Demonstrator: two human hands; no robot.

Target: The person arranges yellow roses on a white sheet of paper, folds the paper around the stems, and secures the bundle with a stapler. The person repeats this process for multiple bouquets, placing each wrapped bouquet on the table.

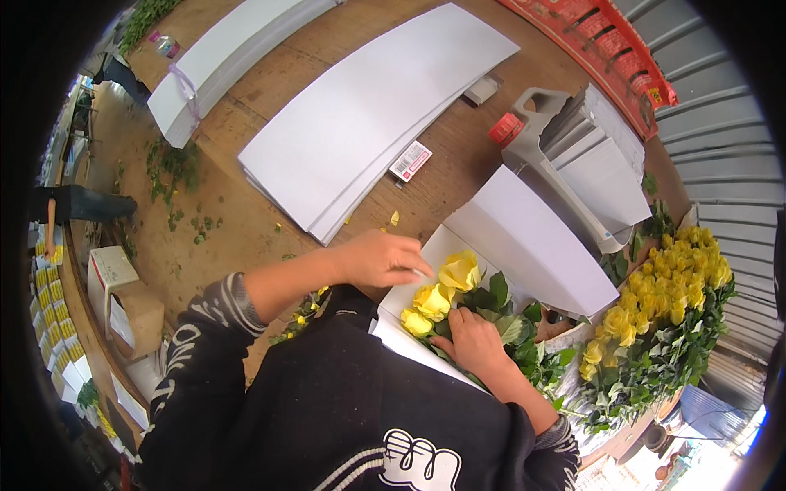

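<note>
Three yellow roses (pixel 431 301) lie side by side on white cardboard (pixel 401 299) in front of my body. My right hand (pixel 473 341) closes around their stems just below the blooms, among green leaves (pixel 491 301). Above the cardboard's left edge, my left hand (pixel 391 260) is held near the upper blooms with its fingers bent. Whether anything is pinched at its fingertips is unclear. A white cardboard flap (pixel 540 239) rises behind the roses' leaves.
Flat white cardboard sheets (pixel 374 116) and a small printed box (pixel 410 161) lie on the wooden table (pixel 258 89). A grey jug with a red cap (pixel 505 130) stands by stacked cardboard (pixel 605 159). Many yellow roses (pixel 669 288) stand at right. Another person (pixel 86 203) is at far left.
</note>
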